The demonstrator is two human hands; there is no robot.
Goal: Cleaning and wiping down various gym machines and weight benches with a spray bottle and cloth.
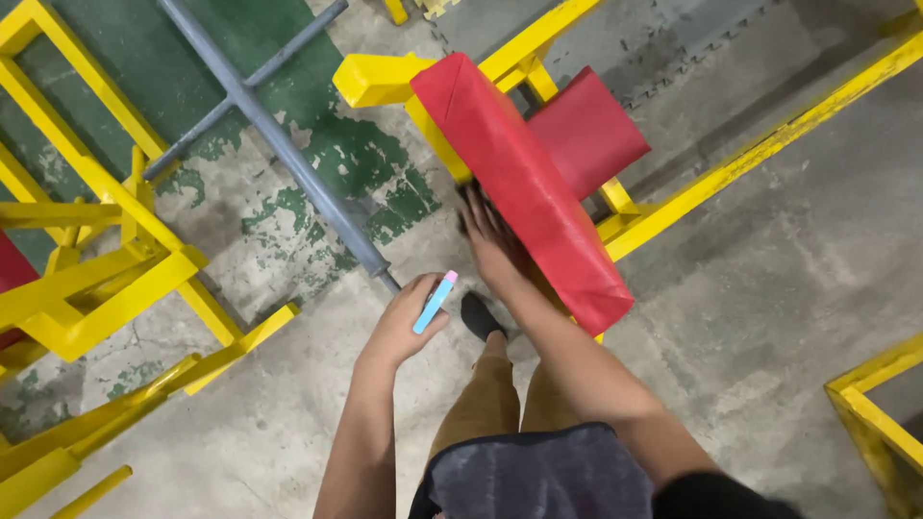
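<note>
Over a worn concrete floor (769, 288), with flaking green paint at upper left, a person is standing and looking down at both bare hands. Left hand (404, 322): grip is closing around a slim, stick-shaped marker (435, 302), light blue barrel with a pink cap, smooth plastic; the capped end is pointing up and right, away from the palm. Right hand (492, 245): fingers are lying flat and spread, pressing against the lower left edge of a long red pad (524, 183); this grip is clamped on nothing, only touching.

The pad is rectangular, covered in matte red fabric with faint creases, and is sitting tilted on a yellow painted metal frame (673, 202) of square tubing. A second, smaller red cushion (586, 130) is lying just beside it, to the right, on the same frame.

A grey round steel bar (279, 144) with a crosspiece is running diagonally across the floor, its lower end near the left hand. More yellow square-tube frames (106, 288) are standing at left, chipped in places. A black shoe (478, 315) is showing between the two forearms.
</note>
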